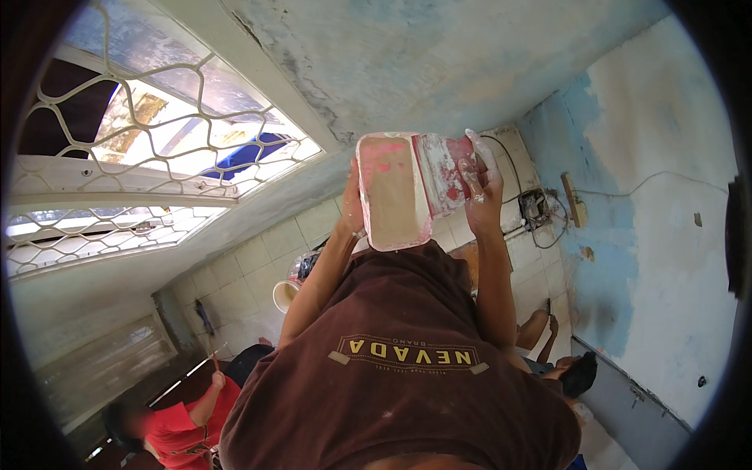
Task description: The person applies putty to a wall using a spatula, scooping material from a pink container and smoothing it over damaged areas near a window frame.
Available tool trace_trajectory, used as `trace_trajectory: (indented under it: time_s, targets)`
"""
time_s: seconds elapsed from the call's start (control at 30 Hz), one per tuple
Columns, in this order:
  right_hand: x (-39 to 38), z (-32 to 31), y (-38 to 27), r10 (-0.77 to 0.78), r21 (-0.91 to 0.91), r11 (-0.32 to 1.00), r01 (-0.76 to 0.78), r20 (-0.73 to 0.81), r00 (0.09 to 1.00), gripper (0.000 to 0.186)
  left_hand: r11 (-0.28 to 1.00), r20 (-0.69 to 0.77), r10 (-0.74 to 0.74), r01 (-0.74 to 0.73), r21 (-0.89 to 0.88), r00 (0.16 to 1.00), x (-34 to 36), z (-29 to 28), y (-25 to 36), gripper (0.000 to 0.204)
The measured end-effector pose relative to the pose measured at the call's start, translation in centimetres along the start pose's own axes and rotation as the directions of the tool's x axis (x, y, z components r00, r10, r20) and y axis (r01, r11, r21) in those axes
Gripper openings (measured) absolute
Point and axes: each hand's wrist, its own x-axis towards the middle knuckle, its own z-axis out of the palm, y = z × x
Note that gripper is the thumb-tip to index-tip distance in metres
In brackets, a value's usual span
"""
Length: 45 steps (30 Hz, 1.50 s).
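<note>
Up in front of my chest is a shallow rectangular tray (363,188), pinkish-red with white smears, its inside coated in a beige layer. My left hand (352,205) is closed on its left edge, fingers mostly hidden beneath. Against the tray's right edge lies a flat, wide, red spreader-like blade (446,176) caked with white paste. My right hand (484,188) grips this blade at its outer side, thumb on top, with white paste on the fingers. The blade appears to touch or overlap the tray's rim; what lies under it is hidden.
A window with a wavy white grille (200,129) fills the upper left. Below are a white bucket (285,296) and floor tiles (262,258). Cables run from a wall box (535,207). One person in red (184,427) is at lower left; another person (552,364) is low at right.
</note>
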Motion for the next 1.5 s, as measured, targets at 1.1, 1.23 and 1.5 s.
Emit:
trace_trajectory:
  time_s: [1.1,1.23,1.5]
  targets:
    - [-0.2,-4.5,1.0,-0.143,-0.066,0.985,0.161,0.219,0.965,0.020,0.990,-0.123,0.038,-0.053,-0.129,0.992,-2.0,-1.0,-3.2,0.078]
    - [-2.3,-3.5,-1.1,0.039,0.155,0.984,-0.085,0.281,0.959,0.035,0.977,-0.136,0.165,-0.142,0.161,0.977,-1.8,-0.2,-2.5,0.076]
    - [-2.9,-5.0,-1.1,0.108,0.237,0.963,-0.125,0.083,0.991,0.064,0.997,-0.051,0.032,-0.028,0.065,0.998,-1.3,0.4,-2.8,0.079]
